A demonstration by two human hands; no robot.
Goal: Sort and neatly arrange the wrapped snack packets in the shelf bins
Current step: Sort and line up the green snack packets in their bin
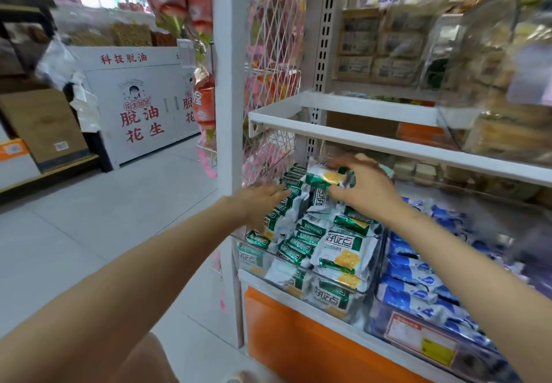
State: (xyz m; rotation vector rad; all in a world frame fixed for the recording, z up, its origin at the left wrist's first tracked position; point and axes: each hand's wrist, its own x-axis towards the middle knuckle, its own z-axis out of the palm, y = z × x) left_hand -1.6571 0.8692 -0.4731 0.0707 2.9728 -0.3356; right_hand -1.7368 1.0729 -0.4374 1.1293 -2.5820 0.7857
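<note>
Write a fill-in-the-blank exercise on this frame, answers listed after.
1. The right hand grips a ____-and-white packet above the pile.
2. The left hand touches the packet row with straight fingers but grips ____.
3. The neighbouring bin on the right holds packets coloured ____.
4. The panel under the bins is ____.
Answers: green; nothing; blue; orange.
</note>
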